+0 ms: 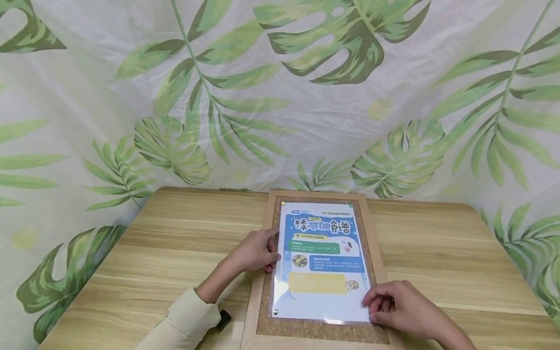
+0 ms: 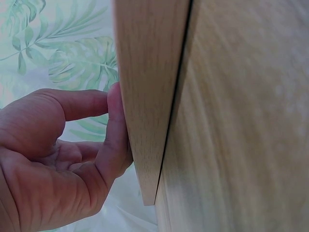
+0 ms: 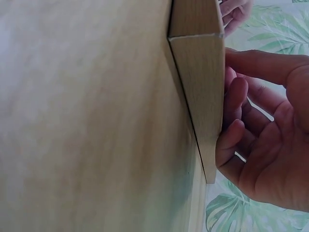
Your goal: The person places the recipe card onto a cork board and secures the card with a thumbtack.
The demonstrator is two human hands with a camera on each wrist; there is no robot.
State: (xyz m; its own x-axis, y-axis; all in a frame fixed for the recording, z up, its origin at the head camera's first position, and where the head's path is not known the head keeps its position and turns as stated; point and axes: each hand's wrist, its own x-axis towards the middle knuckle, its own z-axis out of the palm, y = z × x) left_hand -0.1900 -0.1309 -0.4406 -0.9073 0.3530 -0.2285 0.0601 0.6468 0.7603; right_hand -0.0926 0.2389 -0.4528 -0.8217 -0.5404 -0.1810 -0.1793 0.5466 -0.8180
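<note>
A printed sheet (image 1: 319, 304) with a glossy clear cover lies on a wood-framed cork board (image 1: 323, 331). A yellow pin (image 1: 283, 203) marks its upper left corner, a green pin (image 1: 351, 206) its upper right, and a silver pin (image 1: 275, 312) its lower left. My left hand (image 1: 255, 250) touches the sheet's left edge, index finger stretched and thumb lower down. At the lower right corner rests my right hand (image 1: 400, 306), thumb and index finger apart along the edge. In both wrist views, the wooden frame (image 2: 147, 96) partly hides the fingertips.
The board lies on a wood-grain table (image 1: 175, 243), its far end near a leaf-patterned curtain (image 1: 245, 97). A small black object (image 1: 224, 319) shows beside the left sleeve (image 1: 188, 316).
</note>
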